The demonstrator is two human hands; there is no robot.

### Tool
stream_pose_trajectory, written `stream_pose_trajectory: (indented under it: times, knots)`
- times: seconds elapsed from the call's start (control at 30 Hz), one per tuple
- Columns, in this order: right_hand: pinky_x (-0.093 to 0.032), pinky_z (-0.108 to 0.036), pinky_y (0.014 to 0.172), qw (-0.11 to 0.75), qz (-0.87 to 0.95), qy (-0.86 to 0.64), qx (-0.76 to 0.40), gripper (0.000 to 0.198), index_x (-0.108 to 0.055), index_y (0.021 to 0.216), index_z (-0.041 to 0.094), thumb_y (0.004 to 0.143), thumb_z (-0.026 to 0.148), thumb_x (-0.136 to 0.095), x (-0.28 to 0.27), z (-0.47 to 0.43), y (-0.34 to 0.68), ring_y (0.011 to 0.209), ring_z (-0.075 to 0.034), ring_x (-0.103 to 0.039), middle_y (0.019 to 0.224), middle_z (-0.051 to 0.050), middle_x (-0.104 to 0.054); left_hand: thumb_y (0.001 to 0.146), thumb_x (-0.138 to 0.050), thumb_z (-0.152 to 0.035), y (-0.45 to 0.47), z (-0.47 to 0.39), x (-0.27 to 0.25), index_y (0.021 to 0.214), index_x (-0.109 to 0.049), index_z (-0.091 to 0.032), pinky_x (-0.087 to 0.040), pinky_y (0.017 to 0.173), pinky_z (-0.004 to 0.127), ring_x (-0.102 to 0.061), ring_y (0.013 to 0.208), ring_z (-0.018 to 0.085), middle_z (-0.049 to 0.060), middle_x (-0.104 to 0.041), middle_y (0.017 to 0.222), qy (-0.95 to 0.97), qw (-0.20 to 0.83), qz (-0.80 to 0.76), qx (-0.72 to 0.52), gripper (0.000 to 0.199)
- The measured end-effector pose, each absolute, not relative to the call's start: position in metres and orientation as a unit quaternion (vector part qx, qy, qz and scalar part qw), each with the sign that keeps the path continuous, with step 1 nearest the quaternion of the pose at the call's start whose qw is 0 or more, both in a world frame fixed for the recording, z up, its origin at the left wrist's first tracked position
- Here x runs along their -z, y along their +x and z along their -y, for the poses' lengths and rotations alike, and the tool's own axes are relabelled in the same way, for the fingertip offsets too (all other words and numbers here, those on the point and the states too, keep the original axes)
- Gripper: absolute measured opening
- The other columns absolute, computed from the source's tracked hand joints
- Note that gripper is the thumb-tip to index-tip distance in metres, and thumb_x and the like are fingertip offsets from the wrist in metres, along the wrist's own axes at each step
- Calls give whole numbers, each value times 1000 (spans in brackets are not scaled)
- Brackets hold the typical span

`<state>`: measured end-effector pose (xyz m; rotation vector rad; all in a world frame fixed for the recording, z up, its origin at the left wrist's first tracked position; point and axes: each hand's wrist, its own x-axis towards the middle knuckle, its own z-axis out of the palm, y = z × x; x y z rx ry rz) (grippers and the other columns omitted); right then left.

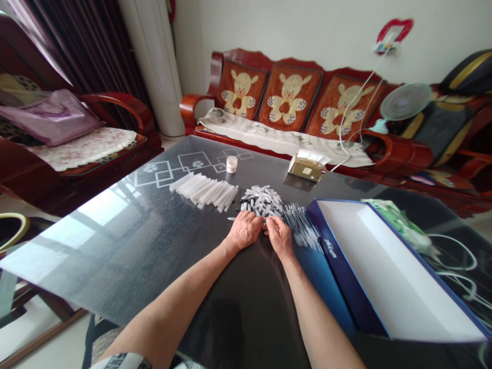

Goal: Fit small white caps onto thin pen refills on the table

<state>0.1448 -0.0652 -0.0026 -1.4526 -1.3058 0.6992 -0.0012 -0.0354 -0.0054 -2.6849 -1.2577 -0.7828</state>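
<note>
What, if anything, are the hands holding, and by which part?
The left hand holds a slim pen-like piece just behind its protruding tip; what, if anything, the right hand holds cannot be told.

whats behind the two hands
Behind the left hand and right hand is a pile of small white and black pieces. The hands hide part of its near edge. A thin tip pokes out past the left hand; any more is covered.
</note>
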Motion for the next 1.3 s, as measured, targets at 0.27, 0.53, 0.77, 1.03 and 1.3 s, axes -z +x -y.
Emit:
stream_pose_trajectory:
  times: [0.27, 0.53, 0.77, 1.03, 1.3]
  knots:
    - [-56, -31, 62, 504, 566, -600, -257, 30, -66, 81, 19, 83, 47, -53, 6, 63, 146, 66, -20, -67, 79, -7, -69, 98, -37, -31, -1, 36, 4, 98, -64, -18, -42, 80, 36, -52, 82, 22, 7, -58, 83, -879, 29, 404, 252, 30]
    - [-55, -31, 57, 512, 538, -611, -274, 37, -67, 81, 20, 85, 53, -51, 1, 65, 144, 59, -20, -66, 66, -6, -68, 98, -36, -31, -1, 36, 5, 97, -64, -19, -42, 79, 35, -53, 81, 21, 6, -58, 83, -875, 35, 405, 264, 30]
    - [-55, -31, 60, 502, 564, -611, -238, 32, -67, 77, 20, 84, 49, -54, 8, 63, 147, 62, -20, -66, 70, -6, -68, 98, -37, -31, -1, 36, 5, 95, -63, -19, -42, 79, 35, -53, 81, 21, 6, -58, 82, -877, 37, 403, 259, 29]
    - [-55, -31, 64, 493, 573, -615, -223, 34, -68, 76, 21, 85, 50, -54, 8, 62, 147, 67, -21, -67, 67, -6, -69, 98, -37, -30, -1, 37, 5, 90, -63, -19, -41, 79, 35, -52, 80, 21, 6, -57, 81, -875, 41, 407, 261, 29]
    - [-56, -30, 53, 496, 537, -614, -298, 34, -69, 74, 20, 78, 52, -59, 6, 59, 148, 58, -20, -66, 59, -3, -67, 97, -40, -30, 0, 34, 5, 92, -66, -22, -40, 79, 35, -53, 80, 21, 5, -59, 80, -871, 55, 413, 259, 27]
